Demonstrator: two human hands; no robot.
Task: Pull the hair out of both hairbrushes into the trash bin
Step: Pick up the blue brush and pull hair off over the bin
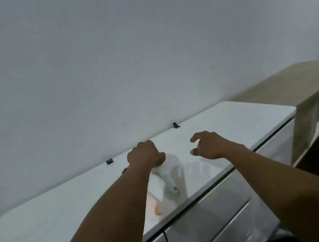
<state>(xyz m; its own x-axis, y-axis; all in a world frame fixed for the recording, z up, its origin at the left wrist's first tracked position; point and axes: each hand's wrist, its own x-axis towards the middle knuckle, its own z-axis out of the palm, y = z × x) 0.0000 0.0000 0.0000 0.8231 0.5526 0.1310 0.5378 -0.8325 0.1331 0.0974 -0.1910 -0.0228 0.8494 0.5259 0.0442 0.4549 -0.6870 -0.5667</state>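
Note:
My left hand (pixel 146 154) is closed around the head end of a white hairbrush (pixel 167 180), whose handle points down toward the front edge of the white tabletop (pixel 233 121). The brush head is hidden under my fist. A second, pinkish hairbrush (pixel 153 204) lies partly behind my left forearm near the table's front edge. My right hand (pixel 208 145) hovers to the right of the white brush, fingers curled and apart, holding nothing. No trash bin is in view.
The white table stands against a plain wall, with small black clips (pixel 176 125) along its back edge. Grey drawers (pixel 213 213) sit below the front edge. A wooden desk (pixel 299 90) adjoins on the right.

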